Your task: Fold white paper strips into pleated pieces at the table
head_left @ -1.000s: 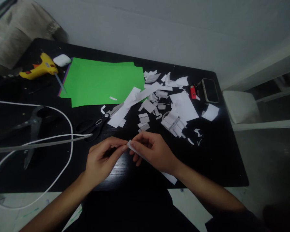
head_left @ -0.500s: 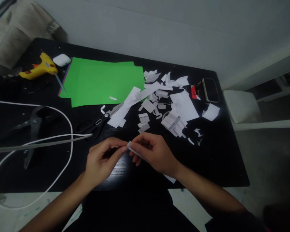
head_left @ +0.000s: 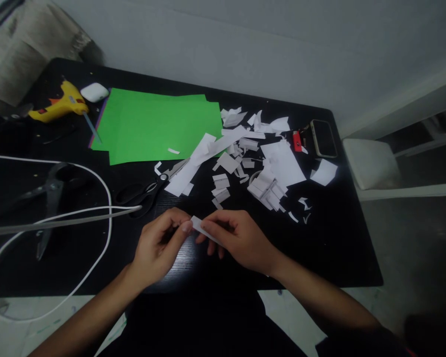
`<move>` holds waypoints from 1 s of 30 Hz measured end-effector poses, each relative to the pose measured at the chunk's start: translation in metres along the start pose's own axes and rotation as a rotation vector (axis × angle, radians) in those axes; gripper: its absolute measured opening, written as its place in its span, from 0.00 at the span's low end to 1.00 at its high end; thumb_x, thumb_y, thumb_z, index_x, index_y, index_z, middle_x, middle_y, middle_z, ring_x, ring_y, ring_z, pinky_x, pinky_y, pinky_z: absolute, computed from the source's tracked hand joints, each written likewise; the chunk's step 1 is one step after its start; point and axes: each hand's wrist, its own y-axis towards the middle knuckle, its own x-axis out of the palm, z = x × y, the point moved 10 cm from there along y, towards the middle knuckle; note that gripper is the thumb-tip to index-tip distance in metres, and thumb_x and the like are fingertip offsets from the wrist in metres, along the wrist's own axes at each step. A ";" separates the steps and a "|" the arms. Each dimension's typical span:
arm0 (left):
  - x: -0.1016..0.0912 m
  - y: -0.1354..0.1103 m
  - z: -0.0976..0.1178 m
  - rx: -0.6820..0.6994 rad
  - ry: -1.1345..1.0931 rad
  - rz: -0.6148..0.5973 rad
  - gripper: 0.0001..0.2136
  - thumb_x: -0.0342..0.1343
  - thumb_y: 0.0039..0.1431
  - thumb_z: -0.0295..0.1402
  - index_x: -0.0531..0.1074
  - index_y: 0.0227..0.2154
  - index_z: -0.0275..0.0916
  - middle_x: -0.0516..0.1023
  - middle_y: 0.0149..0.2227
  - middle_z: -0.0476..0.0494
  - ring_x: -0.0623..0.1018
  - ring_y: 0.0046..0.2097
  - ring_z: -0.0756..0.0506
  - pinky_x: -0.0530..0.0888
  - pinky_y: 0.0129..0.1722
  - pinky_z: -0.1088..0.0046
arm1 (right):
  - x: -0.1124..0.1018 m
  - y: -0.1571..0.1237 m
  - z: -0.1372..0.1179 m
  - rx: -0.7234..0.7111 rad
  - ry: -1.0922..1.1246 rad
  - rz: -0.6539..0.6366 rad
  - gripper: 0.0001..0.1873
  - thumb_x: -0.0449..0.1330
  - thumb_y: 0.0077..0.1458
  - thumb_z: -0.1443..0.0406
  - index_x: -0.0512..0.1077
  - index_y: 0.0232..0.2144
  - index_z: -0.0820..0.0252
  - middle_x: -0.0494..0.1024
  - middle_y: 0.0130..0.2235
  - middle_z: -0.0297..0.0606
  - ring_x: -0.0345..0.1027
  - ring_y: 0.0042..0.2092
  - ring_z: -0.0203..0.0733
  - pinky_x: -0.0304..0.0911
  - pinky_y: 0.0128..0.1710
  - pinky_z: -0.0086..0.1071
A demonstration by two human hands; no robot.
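A narrow white paper strip (head_left: 196, 223) is pinched between my two hands above the near part of the black table. My left hand (head_left: 159, 248) grips its left end between thumb and forefinger. With thumb and fingers closed, my right hand (head_left: 241, 240) holds the strip further along and hides much of it. Beyond my hands lie small folded paper pieces (head_left: 221, 188) and a larger stack of folded white paper (head_left: 265, 188). Black-handled scissors (head_left: 148, 191) rest just beyond my left hand, their blades partly under a long white strip (head_left: 182, 182).
Green sheets (head_left: 156, 126) lie at the back of the table (head_left: 319, 258). A yellow glue gun (head_left: 65, 104) and a white case (head_left: 94, 92) are at the left. A white cable (head_left: 106, 198) loops nearby. A red lighter (head_left: 297, 141) and a phone (head_left: 323, 139) sit at the far right.
My right hand has shifted slightly right along the strip, so more of its left end shows. The strip's far end, earlier visible below my right wrist, is now almost hidden.
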 end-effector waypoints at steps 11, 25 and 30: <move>0.001 0.000 0.000 -0.014 0.000 -0.032 0.06 0.54 0.70 0.28 0.72 0.35 0.39 0.75 0.30 0.49 0.76 0.32 0.50 0.72 0.32 0.76 | -0.006 -0.004 -0.014 -0.097 -0.239 0.058 0.15 0.60 0.67 0.57 0.80 0.35 0.59 0.83 0.33 0.35 0.73 0.27 0.33 0.66 0.28 0.26; 0.003 0.003 0.002 0.006 -0.005 -0.053 0.06 0.58 0.67 0.27 0.75 0.34 0.40 0.78 0.30 0.50 0.78 0.31 0.50 0.74 0.33 0.77 | 0.005 -0.010 -0.021 -0.260 -0.451 0.051 0.14 0.57 0.70 0.60 0.78 0.36 0.59 0.79 0.29 0.32 0.74 0.30 0.34 0.66 0.35 0.28; 0.004 0.002 0.003 0.014 -0.026 -0.069 0.07 0.56 0.68 0.26 0.76 0.35 0.40 0.78 0.30 0.51 0.78 0.33 0.51 0.74 0.34 0.77 | 0.007 -0.012 -0.021 -0.299 -0.508 0.041 0.14 0.56 0.71 0.59 0.78 0.36 0.59 0.81 0.32 0.33 0.73 0.30 0.33 0.66 0.36 0.28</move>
